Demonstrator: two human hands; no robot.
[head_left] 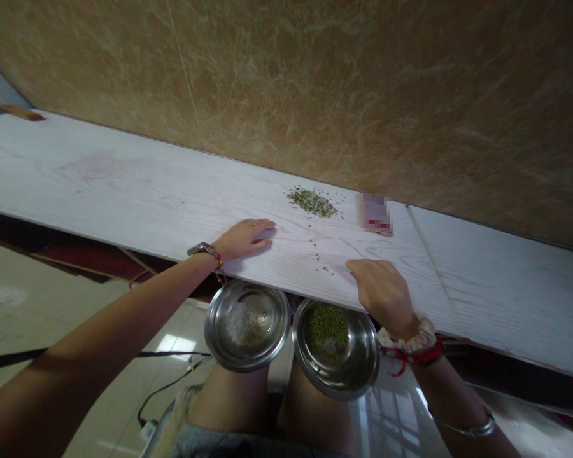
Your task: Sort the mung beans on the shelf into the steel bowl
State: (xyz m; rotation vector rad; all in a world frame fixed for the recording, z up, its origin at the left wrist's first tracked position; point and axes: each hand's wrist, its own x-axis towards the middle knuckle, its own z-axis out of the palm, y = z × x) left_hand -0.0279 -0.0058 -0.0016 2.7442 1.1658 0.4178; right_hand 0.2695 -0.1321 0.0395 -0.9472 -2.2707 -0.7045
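My left hand (247,238) lies on the white tabletop (162,184) with its fingers stretched out, left of a thin pile of green mung beans mixed with white grains (314,201). My right hand (382,289) rests near the front edge, its fingers curled in and pressed together; whether anything is inside is hidden. Between the hands lie several loose beans (318,257). Under the table's edge, above my thighs, are two metal bowls. The left bowl (213,331) holds whitish grains, and the right bowl (365,366) holds green mung beans.
A brown marbled wall (286,89) runs along the table's back edge. Against it, right of the pile, lies a blurred flat item (375,213). A brown wooden piece (23,113) sits at the far left. A black cable (165,389) trails over the tiled floor.
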